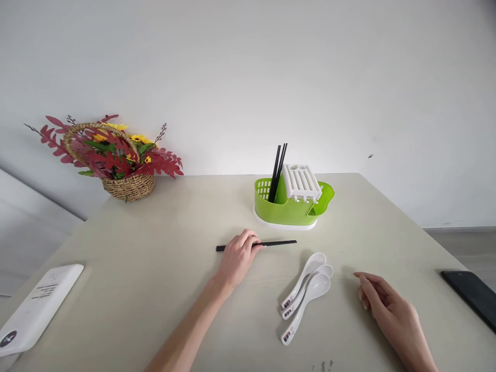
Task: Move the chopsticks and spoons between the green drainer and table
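Observation:
My left hand [238,254] is closed around the middle of black chopsticks [278,243], held low over the table in front of the green utensil holder [284,212]. More black chopsticks [276,178] stand upright in the left part of that holder. Three white spoons [308,292] lie bunched on the table between my hands, bowls pointing away from me. To the right of the spoons is my right hand [389,310], its fingers loosely curled with nothing visible in them; part of the fingers is hidden.
A slotted white rack [302,182] with small hooks sits on the holder. At the back left stands a wicker basket [129,187] of red and yellow flowers. A white device [41,305] lies at the left, a black phone [470,294] at the right edge. Behind the table is a wall.

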A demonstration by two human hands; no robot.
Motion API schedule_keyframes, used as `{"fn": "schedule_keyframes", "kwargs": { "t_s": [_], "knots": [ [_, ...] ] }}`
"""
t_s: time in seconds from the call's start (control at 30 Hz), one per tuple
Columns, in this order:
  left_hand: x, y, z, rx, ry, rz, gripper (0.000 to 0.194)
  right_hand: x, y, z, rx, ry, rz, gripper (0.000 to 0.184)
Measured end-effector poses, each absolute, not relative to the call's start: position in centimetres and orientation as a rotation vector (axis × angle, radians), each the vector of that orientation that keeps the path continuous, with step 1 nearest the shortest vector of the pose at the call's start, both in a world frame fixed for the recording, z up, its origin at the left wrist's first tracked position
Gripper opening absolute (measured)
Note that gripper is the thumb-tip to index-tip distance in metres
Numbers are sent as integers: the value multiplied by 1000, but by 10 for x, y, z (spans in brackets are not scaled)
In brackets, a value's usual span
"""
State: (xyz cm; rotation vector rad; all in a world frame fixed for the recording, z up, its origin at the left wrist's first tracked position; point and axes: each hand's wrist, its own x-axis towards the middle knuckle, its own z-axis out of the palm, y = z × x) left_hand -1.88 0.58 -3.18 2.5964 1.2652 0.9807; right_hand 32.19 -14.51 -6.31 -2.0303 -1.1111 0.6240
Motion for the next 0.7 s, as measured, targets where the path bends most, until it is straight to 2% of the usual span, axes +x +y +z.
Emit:
{"fn": "schedule_keyframes", "kwargs": {
  "t_s": [0.43,0.7],
  "knots": [
    [-18,0,-27,2517,1155,942,19,319,-142,-52,-1928,-1094,711,59],
    [-18,-3,-21,2428,999,994,23,282,-127,8,-1720,-1281,729,46]
  ]
}}
